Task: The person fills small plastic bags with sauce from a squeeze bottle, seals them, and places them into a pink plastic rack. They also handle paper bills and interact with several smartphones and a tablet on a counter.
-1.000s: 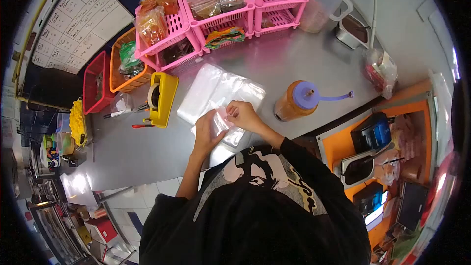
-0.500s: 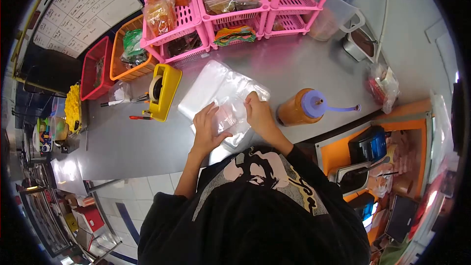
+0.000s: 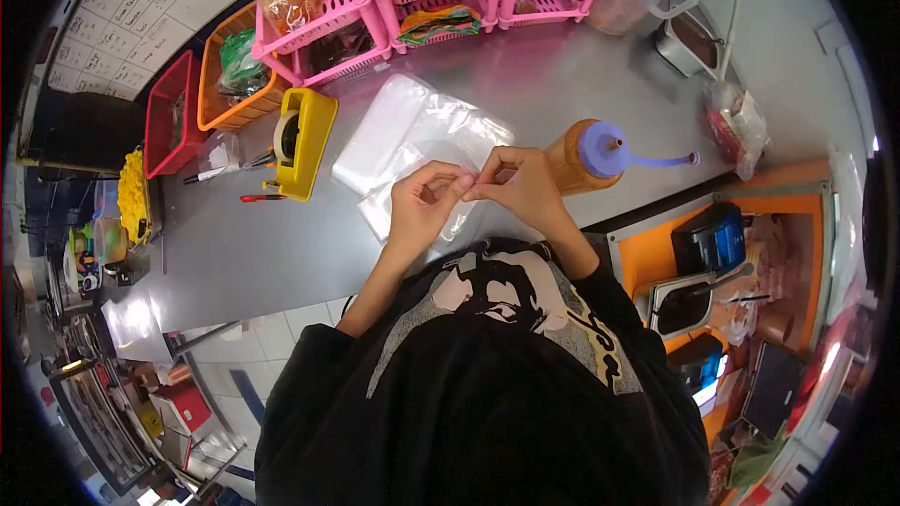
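Clear plastic bags (image 3: pixel 389 136) lie in a loose, shiny stack on the steel table in front of me. My left hand (image 3: pixel 425 201) is over the near part of the stack, its thumb and index finger pinched together. Fingertip to fingertip with it, my right hand (image 3: pixel 521 186) pinches in the same way. Both seem to grip the edge of a clear plastic bag (image 3: pixel 457 223), hard to see against the stack. Just beyond my right hand stands a squeeze bottle (image 3: pixel 574 159) of brown sauce with a purple lid and its cap hanging on a strap.
A yellow tape dispenser (image 3: pixel 315 145) and a red pen (image 3: pixel 261 198) lie to the left. Pink racks (image 3: pixel 375 19) of packets, an orange basket (image 3: pixel 211 112) and a red basket (image 3: pixel 172 122) line the back. At right are a metal tin (image 3: pixel 689 47) and a tied plastic bag (image 3: pixel 734 126).
My hands, apart over the bags before, have come together into a fingertip pinch. The right hand moved down a little. The view has shifted, so the racks sit higher.
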Demonstrator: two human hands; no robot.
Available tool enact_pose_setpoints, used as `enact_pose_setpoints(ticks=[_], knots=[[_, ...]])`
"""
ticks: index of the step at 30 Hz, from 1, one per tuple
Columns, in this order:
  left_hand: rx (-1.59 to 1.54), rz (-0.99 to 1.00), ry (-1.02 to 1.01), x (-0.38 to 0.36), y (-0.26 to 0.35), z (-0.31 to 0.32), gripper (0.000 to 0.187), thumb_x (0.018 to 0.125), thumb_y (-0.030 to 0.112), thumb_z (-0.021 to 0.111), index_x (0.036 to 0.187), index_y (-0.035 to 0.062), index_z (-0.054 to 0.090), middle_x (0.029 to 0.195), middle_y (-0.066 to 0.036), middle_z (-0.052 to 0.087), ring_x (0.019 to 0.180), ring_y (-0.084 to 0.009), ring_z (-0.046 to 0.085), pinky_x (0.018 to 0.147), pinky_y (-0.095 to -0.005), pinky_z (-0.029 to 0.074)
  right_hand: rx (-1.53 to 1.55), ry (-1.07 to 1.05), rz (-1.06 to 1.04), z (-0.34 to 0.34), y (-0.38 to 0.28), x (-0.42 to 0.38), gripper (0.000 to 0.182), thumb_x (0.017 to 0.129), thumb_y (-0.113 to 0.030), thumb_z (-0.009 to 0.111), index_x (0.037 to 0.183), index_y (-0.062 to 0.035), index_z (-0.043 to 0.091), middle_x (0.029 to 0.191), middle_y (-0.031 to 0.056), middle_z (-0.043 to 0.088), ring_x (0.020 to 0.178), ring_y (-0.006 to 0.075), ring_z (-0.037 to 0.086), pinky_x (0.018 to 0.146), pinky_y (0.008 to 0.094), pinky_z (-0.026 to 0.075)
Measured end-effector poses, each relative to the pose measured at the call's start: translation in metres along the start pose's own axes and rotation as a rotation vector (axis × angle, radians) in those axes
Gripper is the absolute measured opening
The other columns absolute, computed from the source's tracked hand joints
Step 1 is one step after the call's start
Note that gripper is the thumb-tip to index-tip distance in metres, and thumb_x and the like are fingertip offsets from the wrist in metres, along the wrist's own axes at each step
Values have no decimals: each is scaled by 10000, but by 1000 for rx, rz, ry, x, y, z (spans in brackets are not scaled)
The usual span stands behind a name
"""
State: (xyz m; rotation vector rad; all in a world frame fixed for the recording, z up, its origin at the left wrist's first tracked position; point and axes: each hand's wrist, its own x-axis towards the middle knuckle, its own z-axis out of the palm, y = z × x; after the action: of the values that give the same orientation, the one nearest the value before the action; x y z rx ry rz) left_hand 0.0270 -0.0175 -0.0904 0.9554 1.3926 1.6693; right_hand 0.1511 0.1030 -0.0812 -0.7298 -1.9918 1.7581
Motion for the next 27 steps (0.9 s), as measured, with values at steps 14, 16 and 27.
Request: enact_pose_setpoints(ticks=[14,16,27], knots=[[645,217,-130,6,17,0,70,852,1,575,896,-41,540,849,-154,608,790,-264,638,729,-312,506,-424,310,-470,27,8,-18,113,722,-20,652,802,-44,576,747,91,588,666,268,604,582,344,486],[625,191,-151,7,20,0,93,824,2,583,887,-40,529,858,-174,589,789,-326,612,692,-368,484,-482,364,-483,30,9,-19,117,716,-25,651,793,-53,567,733,77,563,663,264,590,575,354,484],[292,37,22,2,3,9,53,928,19,501,971,-9,511,881,-72,561,810,-116,551,717,-246,468,-317,352,-439,33,5,-14,141,737,21,655,846,-20,577,765,99,590,663,217,611,594,301,496]])
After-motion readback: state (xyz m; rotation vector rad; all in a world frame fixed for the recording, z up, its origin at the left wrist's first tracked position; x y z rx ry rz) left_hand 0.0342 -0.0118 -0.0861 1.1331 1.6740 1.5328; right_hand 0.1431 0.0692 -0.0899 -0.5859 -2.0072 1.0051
